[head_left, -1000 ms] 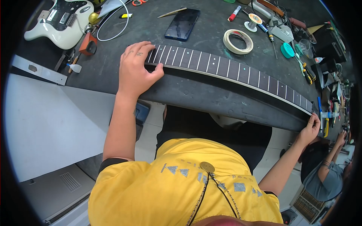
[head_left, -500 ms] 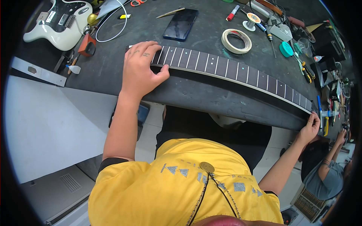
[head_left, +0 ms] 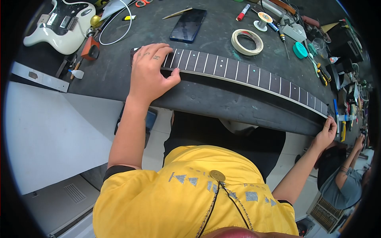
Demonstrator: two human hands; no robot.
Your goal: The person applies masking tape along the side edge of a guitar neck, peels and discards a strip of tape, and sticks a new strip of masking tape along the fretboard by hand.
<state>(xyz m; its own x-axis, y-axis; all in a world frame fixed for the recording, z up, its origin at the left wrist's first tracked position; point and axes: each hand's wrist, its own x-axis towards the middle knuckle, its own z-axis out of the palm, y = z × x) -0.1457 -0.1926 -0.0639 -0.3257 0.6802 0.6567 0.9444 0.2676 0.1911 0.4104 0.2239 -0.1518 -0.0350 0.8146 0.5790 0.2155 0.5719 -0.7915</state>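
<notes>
A long dark guitar neck with pale fret lines and small dots lies along the front edge of the dark workbench. Near its left end my left hand grips it, fingers over the far edge and thumb on the near edge; a short piece of the neck shows left of the fingers. At the right end, my right hand pinches the neck's tip between thumb and fingers. Behind the neck lie a roll of masking tape and a dark phone.
A white guitar body lies at the back left, near an orange block and a white cable. Solder, a red marker and pliers are on the right. Another person's arm shows at far right.
My left hand has slid slightly right along the neck, uncovering a bit of its left end. My right hand stays at the right end.
</notes>
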